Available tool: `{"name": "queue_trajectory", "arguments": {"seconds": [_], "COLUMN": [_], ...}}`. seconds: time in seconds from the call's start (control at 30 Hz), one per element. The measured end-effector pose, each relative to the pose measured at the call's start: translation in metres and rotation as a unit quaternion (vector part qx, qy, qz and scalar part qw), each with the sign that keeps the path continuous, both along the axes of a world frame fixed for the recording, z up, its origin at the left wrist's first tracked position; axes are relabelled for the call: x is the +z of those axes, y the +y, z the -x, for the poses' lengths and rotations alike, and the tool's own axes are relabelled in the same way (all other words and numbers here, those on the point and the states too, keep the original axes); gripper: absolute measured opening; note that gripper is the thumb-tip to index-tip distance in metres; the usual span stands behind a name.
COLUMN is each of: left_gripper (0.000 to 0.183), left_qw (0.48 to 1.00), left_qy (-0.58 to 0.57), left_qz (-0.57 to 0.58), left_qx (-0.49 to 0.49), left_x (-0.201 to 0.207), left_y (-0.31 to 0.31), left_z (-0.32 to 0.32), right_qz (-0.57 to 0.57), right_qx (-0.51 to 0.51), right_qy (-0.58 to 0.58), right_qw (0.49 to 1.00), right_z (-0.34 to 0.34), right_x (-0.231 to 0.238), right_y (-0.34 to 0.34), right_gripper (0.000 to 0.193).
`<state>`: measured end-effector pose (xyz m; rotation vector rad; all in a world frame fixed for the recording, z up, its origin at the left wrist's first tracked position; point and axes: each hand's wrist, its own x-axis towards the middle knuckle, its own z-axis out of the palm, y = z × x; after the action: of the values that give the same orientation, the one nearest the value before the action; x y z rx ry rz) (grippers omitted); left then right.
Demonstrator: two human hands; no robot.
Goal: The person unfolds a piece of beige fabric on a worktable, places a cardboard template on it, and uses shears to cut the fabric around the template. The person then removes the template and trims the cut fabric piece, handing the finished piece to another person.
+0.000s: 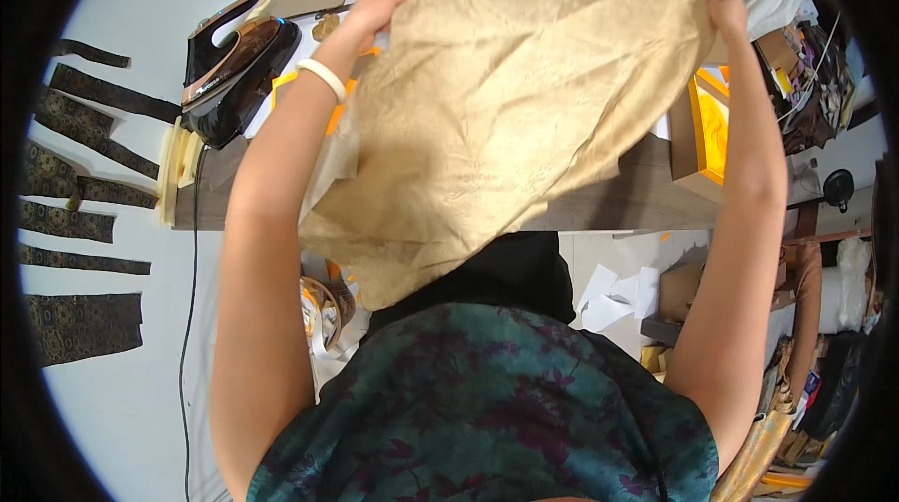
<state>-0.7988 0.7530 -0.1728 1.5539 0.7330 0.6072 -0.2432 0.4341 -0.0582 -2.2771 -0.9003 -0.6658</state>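
A large piece of pale gold fabric [524,71] hangs stretched between my raised hands, creased and slightly blurred at its lower left. My left hand [375,13] pinches its upper left edge, a white bangle [321,79] on the wrist. At the upper right corner, my right hand [727,9] grips the cloth between closed fingers. The fabric's lower corner droops over the table's front edge toward my lap. Most of the tabletop behind the cloth is hidden.
A dark steam iron [234,71] stands at the table's left, its black cord [192,315] running down. An orange-yellow box [700,127] sits on the right. Patterned dark fabric strips [89,324] hang on the left wall. White paper scraps [618,294] lie on the floor.
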Motion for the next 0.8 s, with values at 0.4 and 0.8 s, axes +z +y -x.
{"name": "queue_trajectory", "arguments": {"seconds": [0.4,0.8], "left_gripper": [0.035,0.029], "left_qw": [0.931,0.861], "left_qy": [0.093,0.223], "left_qz": [-0.336,-0.447], "left_qx": [0.108,0.095], "left_x": [-0.022,-0.063], "left_y": [-0.113,-0.164], "left_z": [0.215,0.321], "right_qz": [0.056,-0.115], "right_qx": [0.16,0.097], "right_qy": [0.1,0.314], "right_qw": [0.98,0.937], "right_z": [0.352,0.309], "right_x": [-0.127,-0.243], "right_y": [-0.172,-0.191], "right_gripper": [0.037,0.022]}}
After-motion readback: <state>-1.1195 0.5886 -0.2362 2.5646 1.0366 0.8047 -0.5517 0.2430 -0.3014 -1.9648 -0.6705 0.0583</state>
